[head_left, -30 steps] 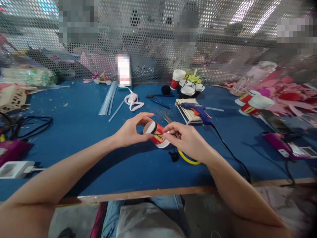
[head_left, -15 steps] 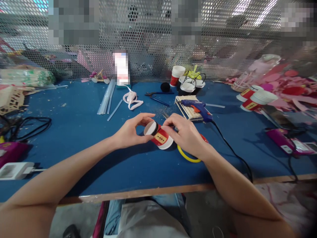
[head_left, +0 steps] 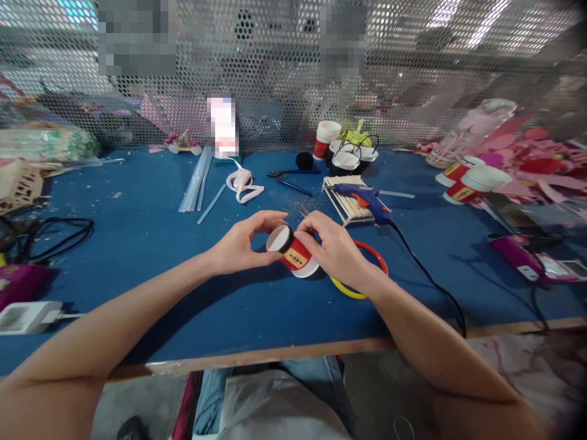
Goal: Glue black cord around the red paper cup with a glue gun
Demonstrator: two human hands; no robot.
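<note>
A red paper cup (head_left: 297, 255) with a yellow label lies tipped on its side above the table, its white round base facing left and its rim to the lower right. Around the base end runs a black strip (head_left: 288, 237). My left hand (head_left: 245, 244) grips that end between thumb and fingers. Thumb and fingertips of my right hand (head_left: 332, 247) are pinched together at the cup's upper side, where the strip ends; the fingers cover what they pinch. Beneath my right wrist lie scissors (head_left: 384, 260) with red and yellow handles, partly hidden.
A blue glue gun (head_left: 378, 208) rests on a wooden stick frame (head_left: 348, 211), its cord running right. Pliers (head_left: 293, 182), white ribbon (head_left: 243, 183), glue sticks (head_left: 195, 183) and a phone (head_left: 224, 128) lie behind. More paper cups (head_left: 477, 183) are at right, before a perforated metal screen (head_left: 275, 73).
My right fingertips have moved closer against the cup, pressing the dark strip end that stood slightly off it. The left hand keeps its grip.
</note>
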